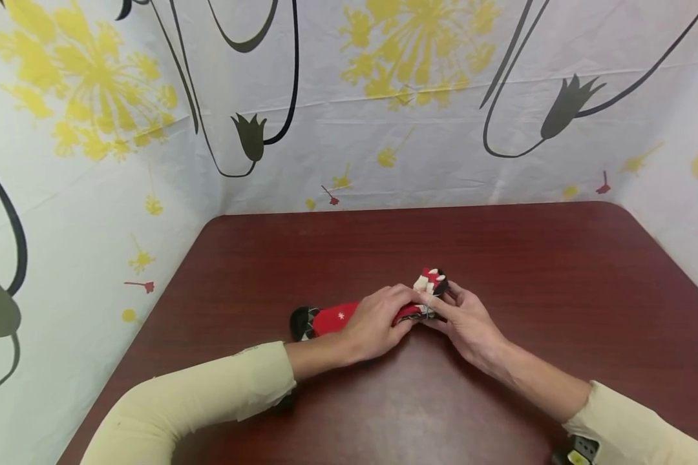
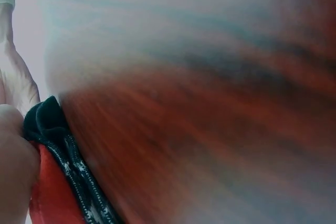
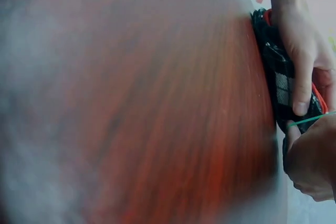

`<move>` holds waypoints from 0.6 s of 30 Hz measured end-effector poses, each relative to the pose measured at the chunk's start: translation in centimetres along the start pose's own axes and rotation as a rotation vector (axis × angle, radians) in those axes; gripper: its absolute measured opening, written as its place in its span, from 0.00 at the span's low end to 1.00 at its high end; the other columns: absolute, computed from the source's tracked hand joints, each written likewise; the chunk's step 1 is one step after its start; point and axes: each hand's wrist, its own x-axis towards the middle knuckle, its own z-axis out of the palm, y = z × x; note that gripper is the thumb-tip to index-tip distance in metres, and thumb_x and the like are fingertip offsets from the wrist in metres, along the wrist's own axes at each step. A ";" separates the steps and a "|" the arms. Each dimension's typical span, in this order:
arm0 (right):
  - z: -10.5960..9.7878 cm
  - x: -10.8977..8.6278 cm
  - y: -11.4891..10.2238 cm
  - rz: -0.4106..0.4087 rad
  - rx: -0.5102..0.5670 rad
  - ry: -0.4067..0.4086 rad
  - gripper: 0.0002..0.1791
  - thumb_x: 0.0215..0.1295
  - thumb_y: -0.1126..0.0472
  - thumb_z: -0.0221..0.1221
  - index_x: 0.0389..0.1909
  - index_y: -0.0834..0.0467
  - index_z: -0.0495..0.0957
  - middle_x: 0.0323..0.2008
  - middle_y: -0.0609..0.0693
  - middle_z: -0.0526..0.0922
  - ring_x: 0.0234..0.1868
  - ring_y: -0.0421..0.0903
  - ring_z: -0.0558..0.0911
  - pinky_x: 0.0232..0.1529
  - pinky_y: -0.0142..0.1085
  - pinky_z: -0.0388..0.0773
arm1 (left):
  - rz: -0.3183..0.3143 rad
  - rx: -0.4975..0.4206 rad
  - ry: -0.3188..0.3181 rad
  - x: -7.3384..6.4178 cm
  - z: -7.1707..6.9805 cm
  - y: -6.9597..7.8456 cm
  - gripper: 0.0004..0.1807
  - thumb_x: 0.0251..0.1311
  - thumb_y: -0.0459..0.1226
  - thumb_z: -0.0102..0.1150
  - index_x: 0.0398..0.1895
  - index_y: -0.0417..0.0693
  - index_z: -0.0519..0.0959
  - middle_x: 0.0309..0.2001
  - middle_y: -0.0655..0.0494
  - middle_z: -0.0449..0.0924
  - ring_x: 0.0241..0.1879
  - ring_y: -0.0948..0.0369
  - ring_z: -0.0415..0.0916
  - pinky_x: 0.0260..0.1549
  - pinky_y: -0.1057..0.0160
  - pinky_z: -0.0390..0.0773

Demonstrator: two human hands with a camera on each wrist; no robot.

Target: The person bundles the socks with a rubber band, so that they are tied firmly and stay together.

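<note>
A folded red and black bundle of sock-like cloth [image 1: 327, 320] lies across the middle of the table. It shows a white snowflake, a black left end and a red, white and black right end. My left hand [image 1: 375, 326] grips it from above, thumb along the near side. At the right end my right hand [image 1: 471, 329] pinches the bundle where a thin green band [image 3: 311, 120] crosses it. In the right wrist view the bundle's underside [image 3: 282, 85] is black with a grey patterned patch. The left wrist view shows red cloth [image 2: 55, 195] with black patterned edging.
The brown wooden table [image 1: 302, 252] has rounded far corners. A pale cloth [image 1: 349, 142] with yellow and grey flower prints hangs behind it and at both sides. A small black device [image 1: 578, 450] is at the right sleeve's cuff.
</note>
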 end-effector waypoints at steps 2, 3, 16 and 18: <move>-0.1 0.1 -0.1 0.001 -0.005 -0.005 0.37 0.80 0.64 0.59 0.79 0.69 0.51 0.64 0.55 0.75 0.58 0.39 0.82 0.57 0.37 0.83 | 0.016 0.002 -0.023 0.0 -0.1 0.0 0.18 0.71 0.38 0.67 0.62 0.52 0.82 0.59 0.61 0.83 0.55 0.62 0.78 0.56 0.64 0.79; -0.2 0.1 -0.1 -0.003 -0.011 -0.015 0.37 0.80 0.65 0.59 0.80 0.69 0.51 0.65 0.54 0.76 0.58 0.39 0.82 0.57 0.36 0.83 | 0.028 0.002 -0.037 0.1 -0.2 -0.1 0.17 0.71 0.37 0.67 0.62 0.52 0.83 0.58 0.61 0.83 0.55 0.62 0.78 0.55 0.64 0.79; -2.0 1.3 -0.4 -0.023 -0.122 -0.245 0.35 0.75 0.71 0.62 0.79 0.65 0.60 0.71 0.67 0.68 0.53 0.49 0.86 0.50 0.55 0.86 | 0.151 -0.016 -0.135 0.1 -1.0 -0.6 0.13 0.73 0.32 0.62 0.55 0.51 0.86 0.56 0.59 0.84 0.53 0.60 0.78 0.55 0.66 0.77; -2.0 1.4 -0.3 -0.031 -0.173 -0.222 0.34 0.73 0.70 0.64 0.77 0.65 0.63 0.68 0.65 0.71 0.52 0.48 0.86 0.50 0.51 0.87 | 0.148 0.004 -0.139 0.0 -1.0 -0.6 0.14 0.73 0.32 0.62 0.57 0.52 0.86 0.57 0.59 0.84 0.54 0.60 0.78 0.56 0.66 0.77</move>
